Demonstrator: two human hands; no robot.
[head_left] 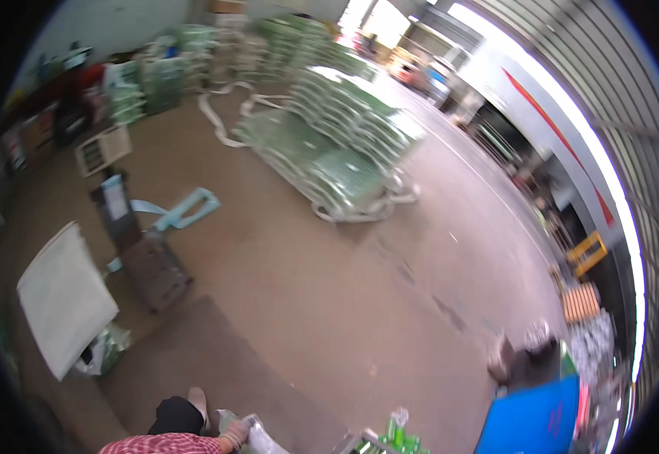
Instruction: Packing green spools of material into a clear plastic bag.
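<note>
At the lower edge, a red checked sleeve leads to my left hand (pixel 235 434), which seems to wear a pale glove. Its fingers are bent round a whitish, see-through plastic bag (pixel 263 439), cut off by the picture's edge and blurred. A dark trouser leg (pixel 178 415) and a light shoe (pixel 198 401) show just beyond the sleeve. To the right of the bag, several green bottles (pixel 399 437) stand by a metal-edged container (pixel 361 440). My right hand is outside the picture.
Plastic-wrapped green stacks (pixel 352 125) with white straps stand ahead on the brown floor (pixel 292 257). On the left are a dark metal stand (pixel 152 268), light-blue strapping (pixel 189 209) and a white panel (pixel 68 299). A blue box (pixel 530 420) is at lower right.
</note>
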